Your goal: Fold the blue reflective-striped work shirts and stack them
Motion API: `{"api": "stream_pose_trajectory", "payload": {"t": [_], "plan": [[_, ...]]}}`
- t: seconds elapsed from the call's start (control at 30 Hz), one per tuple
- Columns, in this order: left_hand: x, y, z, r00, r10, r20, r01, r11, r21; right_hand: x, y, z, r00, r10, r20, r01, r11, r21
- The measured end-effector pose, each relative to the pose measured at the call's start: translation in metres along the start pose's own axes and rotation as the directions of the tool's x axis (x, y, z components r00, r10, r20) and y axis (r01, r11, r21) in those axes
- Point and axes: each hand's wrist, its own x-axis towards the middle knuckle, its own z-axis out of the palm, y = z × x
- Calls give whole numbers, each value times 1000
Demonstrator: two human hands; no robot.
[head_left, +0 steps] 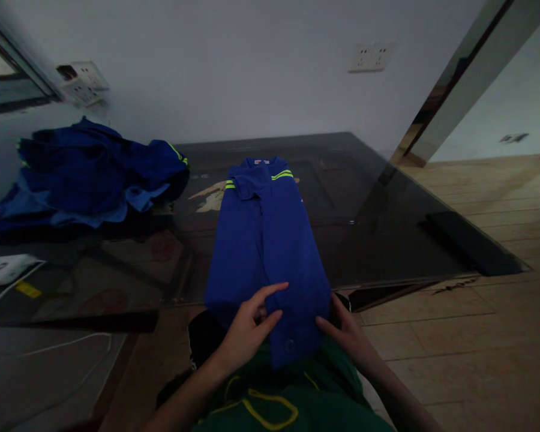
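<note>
A blue jacket (pixel 285 240) with yellow-green stripes near the shoulders lies lengthwise on the dark table, its collar away from me. The sides are folded inward into a long strip, with one sleeve running down the front. Its lower end hangs past the near table edge over my lap, where a round button shows. My left hand (pixel 254 324) rests on the lower left part, index finger and thumb apart on the cloth. At the lower right edge, my right hand (pixel 344 330) pinches the fabric, thumb on top and the other fingers partly hidden.
A heap of blue clothes (pixel 94 174) is piled on the table's left. A white device (pixel 6 270) with a cable lies nearer. On the right side sits a dark flat object (pixel 472 243). Behind the glossy table (pixel 342 240) stands a wall with sockets (pixel 371 57).
</note>
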Motion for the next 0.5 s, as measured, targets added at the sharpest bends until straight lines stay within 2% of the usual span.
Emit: {"api": "stream_pose_trajectory", "payload": {"t": [0.13, 0.27, 0.4, 0.5], "plan": [[-1, -8, 11, 998, 52, -24, -49, 993, 109, -1, 4, -1, 995, 82, 50, -84, 996, 30], [2, -15, 20, 995, 90, -52, -82, 986, 145, 3, 10, 0, 993, 116, 22, -117, 992, 50], [0, -19, 21, 994, 95, -56, -88, 988, 125, 8, 14, 4, 996, 72, -58, -72, 997, -2], [-6, -25, 18, 998, 62, 6, -63, 983, 173, 10, 14, 10, 986, 45, -161, -56, 997, -62]]}}
